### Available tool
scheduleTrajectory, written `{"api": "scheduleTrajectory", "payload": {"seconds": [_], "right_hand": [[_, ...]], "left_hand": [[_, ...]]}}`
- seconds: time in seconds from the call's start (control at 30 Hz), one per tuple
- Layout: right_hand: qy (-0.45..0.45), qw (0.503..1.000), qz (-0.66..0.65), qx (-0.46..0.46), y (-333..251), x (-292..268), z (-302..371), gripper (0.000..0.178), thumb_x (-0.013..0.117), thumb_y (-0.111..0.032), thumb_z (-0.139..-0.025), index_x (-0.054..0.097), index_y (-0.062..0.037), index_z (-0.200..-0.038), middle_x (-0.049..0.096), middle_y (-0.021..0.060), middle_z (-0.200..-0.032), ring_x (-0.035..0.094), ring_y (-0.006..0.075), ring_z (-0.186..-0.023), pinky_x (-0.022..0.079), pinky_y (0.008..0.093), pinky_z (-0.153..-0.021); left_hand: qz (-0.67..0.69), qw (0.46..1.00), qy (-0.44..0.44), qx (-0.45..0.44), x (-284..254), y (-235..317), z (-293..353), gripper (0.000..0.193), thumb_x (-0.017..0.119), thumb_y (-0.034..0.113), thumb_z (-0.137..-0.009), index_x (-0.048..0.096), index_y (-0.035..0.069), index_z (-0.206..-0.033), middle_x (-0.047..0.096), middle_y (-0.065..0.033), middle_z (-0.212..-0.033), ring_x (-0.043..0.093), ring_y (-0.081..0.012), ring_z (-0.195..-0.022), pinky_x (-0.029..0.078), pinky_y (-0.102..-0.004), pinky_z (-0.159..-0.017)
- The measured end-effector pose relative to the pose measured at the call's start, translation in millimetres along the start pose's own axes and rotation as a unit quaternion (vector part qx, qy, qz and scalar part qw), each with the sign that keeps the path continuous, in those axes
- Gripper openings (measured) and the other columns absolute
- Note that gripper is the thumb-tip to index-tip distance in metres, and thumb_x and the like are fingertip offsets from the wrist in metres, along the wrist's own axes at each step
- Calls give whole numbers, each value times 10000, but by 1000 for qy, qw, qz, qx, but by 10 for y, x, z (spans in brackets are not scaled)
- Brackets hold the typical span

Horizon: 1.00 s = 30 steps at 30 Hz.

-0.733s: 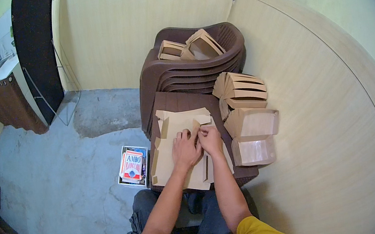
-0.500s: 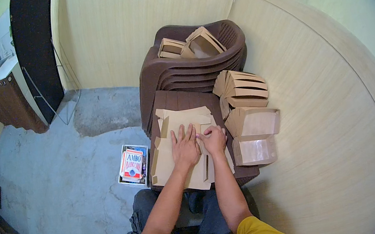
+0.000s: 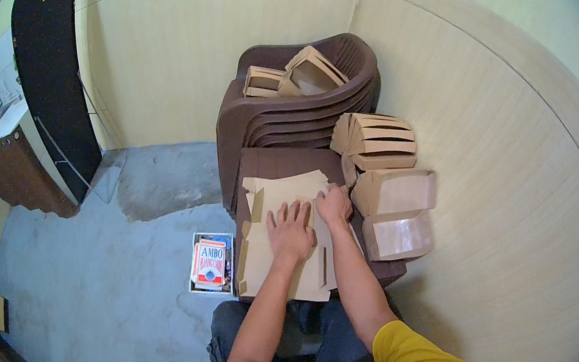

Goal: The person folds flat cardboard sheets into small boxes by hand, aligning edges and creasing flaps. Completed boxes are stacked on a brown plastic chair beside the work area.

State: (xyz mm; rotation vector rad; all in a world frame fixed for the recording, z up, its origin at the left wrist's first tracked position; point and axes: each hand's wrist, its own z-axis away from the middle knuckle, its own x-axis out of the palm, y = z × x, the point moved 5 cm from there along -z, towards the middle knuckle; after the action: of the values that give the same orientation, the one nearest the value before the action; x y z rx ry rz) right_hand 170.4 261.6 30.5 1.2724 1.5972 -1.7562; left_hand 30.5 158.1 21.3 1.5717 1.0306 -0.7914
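A flat, unfolded brown cardboard box blank (image 3: 263, 265) with creased flaps lies on the brown plastic seat of the stacked chairs (image 3: 272, 159) in front of me. Spread flat on its middle, my left hand (image 3: 291, 235) presses it down with fingers apart. My right hand (image 3: 333, 204) is just to the right, at the blank's upper right side. Its fingers are curled closed on the flap there, and the fingertips are partly hidden. A raised side flap (image 3: 322, 267) stands below, between my forearms.
Folded cardboard boxes with clear windows (image 3: 400, 235) and a nested pile of boxes (image 3: 377, 138) stand right of the seat. More boxes (image 3: 314, 71) rest on the chair stack's top. A white-rimmed box of small items (image 3: 231, 266) sits at the left. A wall curves close on the right.
My right hand has moved slightly right, away from my left hand, toward the blank's right side, and its fingers have curled in more. My left hand stays on the cardboard.
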Motion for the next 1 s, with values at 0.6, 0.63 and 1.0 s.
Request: {"api": "scheduleTrajectory", "payload": {"seconds": [0.6, 0.63, 1.0], "right_hand": [[-119, 958, -256, -40, 3, 276, -436, 280, 895, -151, -807, 775, 23, -992, 794, 148, -900, 777, 240, -787, 625, 364, -733], [-130, 946, -295, -10, 43, 307, -464, 258, 885, -129, -826, 775, 28, -1000, 794, 138, -903, 772, 219, -776, 621, 343, -714], [32, 979, -19, -201, 93, 168, -342, 385, 958, -350, -803, 794, -76, -1019, 758, 80, -979, 754, 269, -934, 594, 438, -840]], "left_hand": [[-3, 999, 20, 31, 157, -40, -308, 711, 638, 508, -905, 583, 277, -1575, 456, -99, -1690, 358, -354, -1565, 294, -551, -1221], [-5, 1000, -6, 22, 182, -55, -316, 730, 635, 514, -906, 560, 287, -1596, 427, -97, -1725, 336, -347, -1594, 282, -555, -1234], [1, 999, -42, 6, 11, -5, -298, 851, 563, 525, -966, 394, 123, -1697, 389, -93, -1755, 320, -299, -1625, 176, -560, -1328]]}}
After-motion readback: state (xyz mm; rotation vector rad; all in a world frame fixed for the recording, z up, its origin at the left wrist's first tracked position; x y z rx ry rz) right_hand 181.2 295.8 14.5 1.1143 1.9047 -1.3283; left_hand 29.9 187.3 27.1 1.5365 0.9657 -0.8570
